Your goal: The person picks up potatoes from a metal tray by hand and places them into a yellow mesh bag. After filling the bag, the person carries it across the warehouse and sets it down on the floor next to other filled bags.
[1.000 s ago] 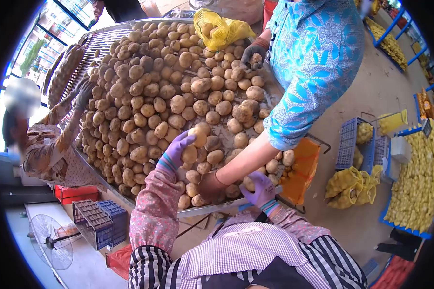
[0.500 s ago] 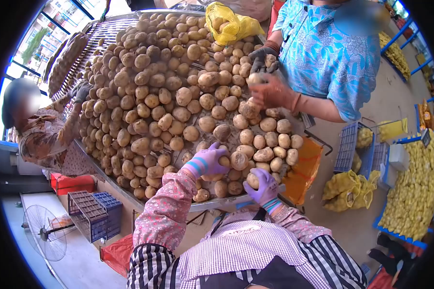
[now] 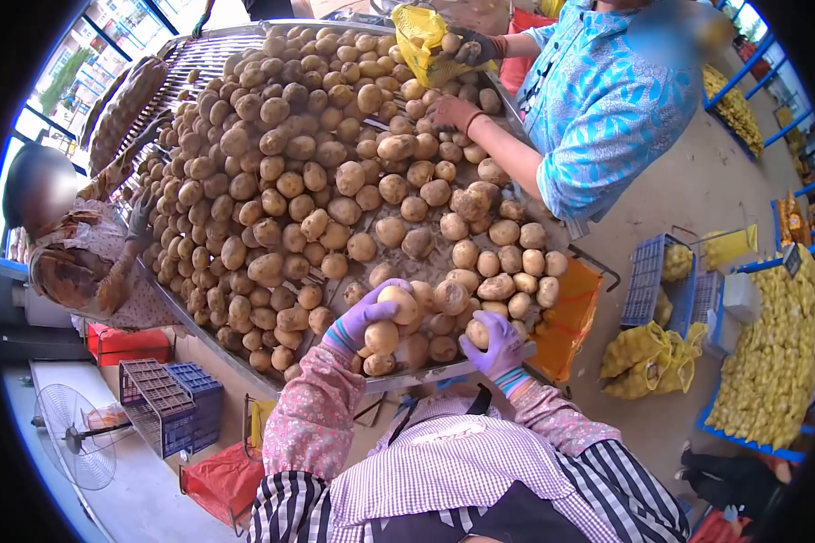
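Note:
At the near edge of the metal sorting table (image 3: 444, 373), my left hand (image 3: 360, 322) in a purple glove is closed around a potato (image 3: 398, 306). Another potato (image 3: 381, 338) sits just beneath that hand. My right hand (image 3: 498, 347), also gloved in purple, grips a smaller potato (image 3: 477, 336) by the table's front rim. Between the hands lie several loose potatoes (image 3: 451, 298), some with dirty or dark skins. A large heap of potatoes (image 3: 272, 172) spreads over the left and far side of the table.
Across the table, a person in a blue patterned shirt (image 3: 598, 118) handles a yellow mesh bag (image 3: 418, 41). Another person (image 3: 86, 262) stands at the left. An orange sack (image 3: 570, 317) hangs at the right corner. Filled yellow bags (image 3: 647, 357) and blue crates (image 3: 647, 281) stand on the floor.
My left hand has moved slightly left and lifted a potato. My right hand stays nearly in place with its potato. The person opposite has reached away to the yellow bag.

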The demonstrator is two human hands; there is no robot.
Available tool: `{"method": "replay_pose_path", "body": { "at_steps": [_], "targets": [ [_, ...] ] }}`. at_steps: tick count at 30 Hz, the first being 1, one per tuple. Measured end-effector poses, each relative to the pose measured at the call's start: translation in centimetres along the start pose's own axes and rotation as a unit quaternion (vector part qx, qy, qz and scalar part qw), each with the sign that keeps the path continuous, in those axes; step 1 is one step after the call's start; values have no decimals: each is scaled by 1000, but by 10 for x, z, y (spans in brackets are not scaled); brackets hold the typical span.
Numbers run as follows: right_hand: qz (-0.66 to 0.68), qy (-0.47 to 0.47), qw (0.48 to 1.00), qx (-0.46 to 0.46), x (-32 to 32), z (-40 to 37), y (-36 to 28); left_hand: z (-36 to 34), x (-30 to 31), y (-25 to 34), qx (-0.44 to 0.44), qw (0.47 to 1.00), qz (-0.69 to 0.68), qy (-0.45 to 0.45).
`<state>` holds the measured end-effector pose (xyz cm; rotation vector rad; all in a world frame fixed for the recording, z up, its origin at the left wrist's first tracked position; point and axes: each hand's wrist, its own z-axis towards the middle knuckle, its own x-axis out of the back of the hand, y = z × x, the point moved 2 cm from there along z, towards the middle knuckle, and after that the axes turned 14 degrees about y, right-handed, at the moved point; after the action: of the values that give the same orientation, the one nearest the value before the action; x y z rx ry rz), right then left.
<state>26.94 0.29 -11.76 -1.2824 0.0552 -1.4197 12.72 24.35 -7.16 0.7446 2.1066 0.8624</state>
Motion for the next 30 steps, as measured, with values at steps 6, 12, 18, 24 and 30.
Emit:
{"method": "replay_pose_path", "body": {
  "at_steps": [6, 12, 18, 24, 30],
  "targets": [
    [36, -7, 999, 6, -4, 1, -10, -73, 11, -44, 25, 908, -418, -17],
    [246, -43, 942, 224, -30, 10, -174, -142, 48, -95, -52, 829, -557, -27],
    [382, -253, 812, 363, -131, -66, -295, -256, 119, -167, -141, 767, -609, 144],
    [350, -446, 735, 372, -217, -158, -375, -362, 201, -234, -240, 661, -629, 332],
    [279, -529, 723, 346, -215, -170, -353, -386, 270, -290, -54, 699, -575, 422]
  ]
}}
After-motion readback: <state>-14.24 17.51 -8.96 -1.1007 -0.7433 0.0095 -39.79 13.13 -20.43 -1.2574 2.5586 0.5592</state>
